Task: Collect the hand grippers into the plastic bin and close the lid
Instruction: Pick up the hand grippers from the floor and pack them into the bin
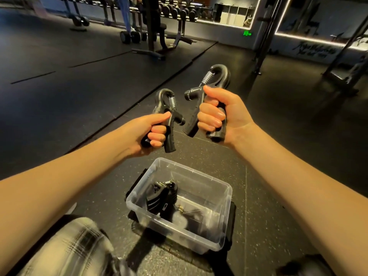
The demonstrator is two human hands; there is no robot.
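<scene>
The clear plastic bin (209, 188), at lower centre of the frame, stands open with one hand gripper (162, 198) already inside. Two remain out: one is clenched in the left hand (147, 134), one in the right hand (221, 116), both above the bin. Depositing and lid closure are outstanding; no lid is clearly identifiable.

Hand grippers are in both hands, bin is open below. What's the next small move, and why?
Probably lower the left hand and drop its hand gripper into the open plastic bin, which sits right below and already holds one; the right hand can follow.
</scene>
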